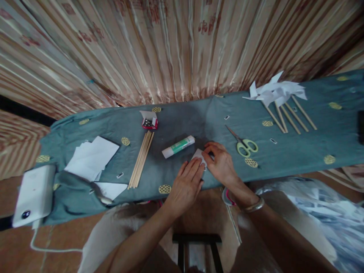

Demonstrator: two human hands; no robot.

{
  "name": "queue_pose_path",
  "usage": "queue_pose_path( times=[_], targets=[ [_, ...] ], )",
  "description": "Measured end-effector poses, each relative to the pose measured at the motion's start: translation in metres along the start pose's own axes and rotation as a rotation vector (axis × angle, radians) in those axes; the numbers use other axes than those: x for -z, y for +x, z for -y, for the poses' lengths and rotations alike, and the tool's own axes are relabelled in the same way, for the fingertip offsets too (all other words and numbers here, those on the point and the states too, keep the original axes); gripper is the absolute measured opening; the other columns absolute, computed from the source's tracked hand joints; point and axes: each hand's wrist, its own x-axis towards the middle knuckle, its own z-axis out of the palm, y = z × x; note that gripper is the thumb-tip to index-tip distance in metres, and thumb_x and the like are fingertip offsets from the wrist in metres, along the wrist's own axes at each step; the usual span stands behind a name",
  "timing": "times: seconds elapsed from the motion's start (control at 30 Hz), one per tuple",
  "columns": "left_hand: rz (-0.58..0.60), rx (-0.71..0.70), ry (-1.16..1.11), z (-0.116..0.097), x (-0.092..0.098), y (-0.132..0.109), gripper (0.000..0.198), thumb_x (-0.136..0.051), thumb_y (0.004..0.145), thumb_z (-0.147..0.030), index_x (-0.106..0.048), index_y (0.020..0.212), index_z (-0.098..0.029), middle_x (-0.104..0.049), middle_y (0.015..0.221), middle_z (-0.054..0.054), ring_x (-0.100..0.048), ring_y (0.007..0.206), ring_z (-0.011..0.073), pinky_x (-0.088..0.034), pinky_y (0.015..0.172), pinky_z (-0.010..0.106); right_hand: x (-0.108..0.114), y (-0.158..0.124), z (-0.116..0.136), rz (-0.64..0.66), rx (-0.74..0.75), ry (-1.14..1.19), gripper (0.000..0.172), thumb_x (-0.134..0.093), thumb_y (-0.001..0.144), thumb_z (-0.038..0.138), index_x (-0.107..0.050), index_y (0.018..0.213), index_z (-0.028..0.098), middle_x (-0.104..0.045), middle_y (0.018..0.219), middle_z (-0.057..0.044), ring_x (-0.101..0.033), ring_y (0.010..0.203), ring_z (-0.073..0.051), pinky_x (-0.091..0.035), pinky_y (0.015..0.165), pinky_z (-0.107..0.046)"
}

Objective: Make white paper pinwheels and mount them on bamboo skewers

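A single camera sits on the person's head and looks forward and steeply down along both forearms onto the long cloth-covered table (pixel 284 151). It is close. The left hand (pixel 186 185) and right hand (pixel 222 163) lie low at centre, and a striped curtain (pixel 170 49) fills the top.

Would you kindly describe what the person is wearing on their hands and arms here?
No gloves on either hand. The left hand has nothing on its wrist, and no sleeve shows along the forearm. The right hand has a smooth metal bangle, pale gold in tone, around its wrist; that forearm is sleeveless in view too. Any rings are too small to tell.
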Motion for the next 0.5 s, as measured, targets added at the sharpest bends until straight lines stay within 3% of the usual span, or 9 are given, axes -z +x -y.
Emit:
queue_pose_path(
  times=[0.5],
  targets=[
    [0.037,0.026,-0.051,0.0005,0.0013,0.0001,0.048,-0.046,0.095,-0.025,-0.038,0.14,-0.011,-0.049,0.144,0.018,-0.042,0.137,0.0286,-0.036,0.113,0.05,-0.0013,0.0,0.0037,-0.014,0.038,-0.069,0.014,-0.05,0.084,0.018,-0.059,0.075,0.023,-0.068,0.09,-0.009,-0.061,0.09,-0.025,-0.048,0.088,-0.04]
  ],
)
